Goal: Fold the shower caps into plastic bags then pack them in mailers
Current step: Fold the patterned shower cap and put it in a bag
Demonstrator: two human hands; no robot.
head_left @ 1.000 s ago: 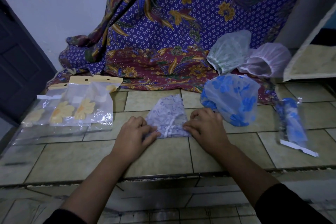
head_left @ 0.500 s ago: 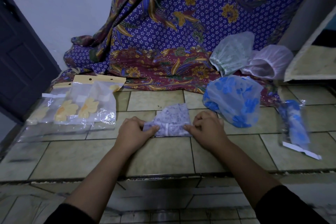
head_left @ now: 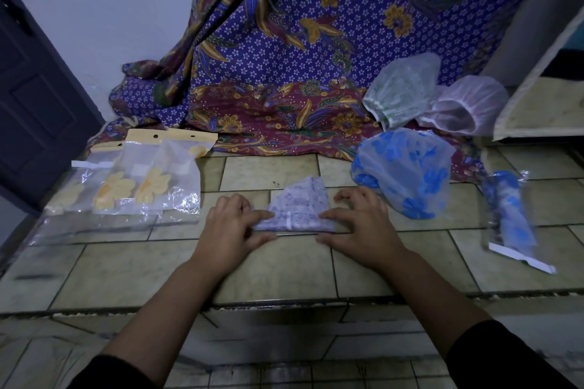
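Lilac film shower cap [head_left: 298,208], head view: folded flat on the tiled counter [head_left: 278,265] between left hand [head_left: 232,224] and right hand [head_left: 363,224], each pressing a lower corner with extended fingers, nothing gripped. Probably light, limp and slippery; best pinched along the elastic hem.

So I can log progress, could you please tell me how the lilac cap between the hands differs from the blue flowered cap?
The lilac cap is folded flat into a small wedge; the blue flowered cap stands puffed up, unfolded. The left hand and right hand press on the lilac cap; no hand touches the blue flowered cap. Both are thin printed plastic, unbagged, on the tiled counter.
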